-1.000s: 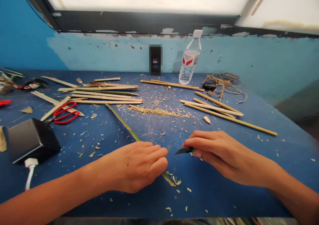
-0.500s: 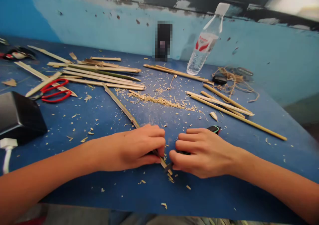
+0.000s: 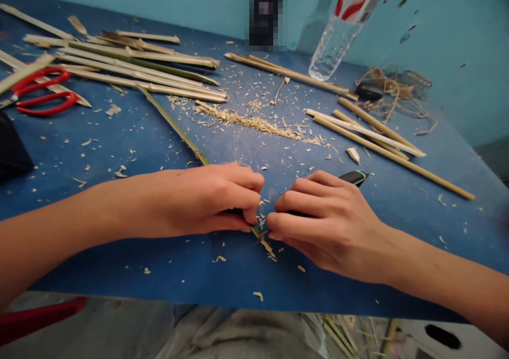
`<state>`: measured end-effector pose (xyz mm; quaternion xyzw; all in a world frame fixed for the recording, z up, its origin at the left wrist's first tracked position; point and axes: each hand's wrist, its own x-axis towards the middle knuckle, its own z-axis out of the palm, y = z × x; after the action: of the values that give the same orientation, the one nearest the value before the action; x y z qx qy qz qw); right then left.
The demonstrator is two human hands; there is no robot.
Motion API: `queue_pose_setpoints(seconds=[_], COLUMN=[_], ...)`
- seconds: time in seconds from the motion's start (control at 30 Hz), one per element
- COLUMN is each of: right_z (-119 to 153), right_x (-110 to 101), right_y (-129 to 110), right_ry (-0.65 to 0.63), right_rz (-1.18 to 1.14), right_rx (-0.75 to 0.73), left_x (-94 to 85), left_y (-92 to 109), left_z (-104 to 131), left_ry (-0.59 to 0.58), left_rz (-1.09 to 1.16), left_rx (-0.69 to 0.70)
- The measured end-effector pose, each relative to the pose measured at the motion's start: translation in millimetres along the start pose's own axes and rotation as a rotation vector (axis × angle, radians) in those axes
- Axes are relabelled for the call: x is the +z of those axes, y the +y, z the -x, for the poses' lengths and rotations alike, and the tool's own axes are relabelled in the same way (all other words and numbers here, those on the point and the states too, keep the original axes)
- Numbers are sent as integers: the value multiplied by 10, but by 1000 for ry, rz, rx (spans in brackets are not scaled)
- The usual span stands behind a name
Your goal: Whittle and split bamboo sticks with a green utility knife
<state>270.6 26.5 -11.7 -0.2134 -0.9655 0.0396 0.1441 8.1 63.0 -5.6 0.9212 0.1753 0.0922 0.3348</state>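
Observation:
My left hand (image 3: pixel 228 197) is closed round a long, thin bamboo strip (image 3: pixel 175 125), near its close end. The strip slants from the far left down to the tabletop in front of me. My right hand (image 3: pixel 322 218) grips a utility knife (image 3: pixel 353 177) with a black handle and green trim; the handle's end sticks out past my knuckles. The knife's blade (image 3: pixel 262 236) lies across the tip of the strip, just below my left fingers. Pale shavings (image 3: pixel 254 123) are scattered about, with a long heap beyond my hands.
Several split bamboo strips (image 3: pixel 139 75) lie at the back left, near red-handled scissors (image 3: pixel 45 91). More bamboo sticks (image 3: pixel 392 155) are at the right. A water bottle (image 3: pixel 338 35) stands by the wall, with tangled twine (image 3: pixel 392 91) nearby. A dark box (image 3: pixel 14 149) is at the left edge.
The view has tilted down, so the table's things appear higher and my lap shows. The strip has rolled to show more green. The blade stays at the strip's end.

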Motion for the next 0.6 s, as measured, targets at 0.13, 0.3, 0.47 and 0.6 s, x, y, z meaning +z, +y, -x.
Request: queue_pose_setpoints(seconds=[0.13, 0.3, 0.47, 0.6], right_z=[-6, -39, -72, -89], right_x=[-3, -34, -30, -37], right_y=[61, 140, 154, 164], right_ry=[9, -44, -61, -71], right_rz=[-33, -89, -128, -170], right_rx=[-64, -115, -110, -99], left_x=[-25, -29, -13, -9], left_y=[-13, -41, -71, -91], left_z=[-45, -78, -79, -80], left_ry=[23, 23, 24, 11], left_rz=[10, 47, 61, 79], left_rx=[74, 105, 133, 132])
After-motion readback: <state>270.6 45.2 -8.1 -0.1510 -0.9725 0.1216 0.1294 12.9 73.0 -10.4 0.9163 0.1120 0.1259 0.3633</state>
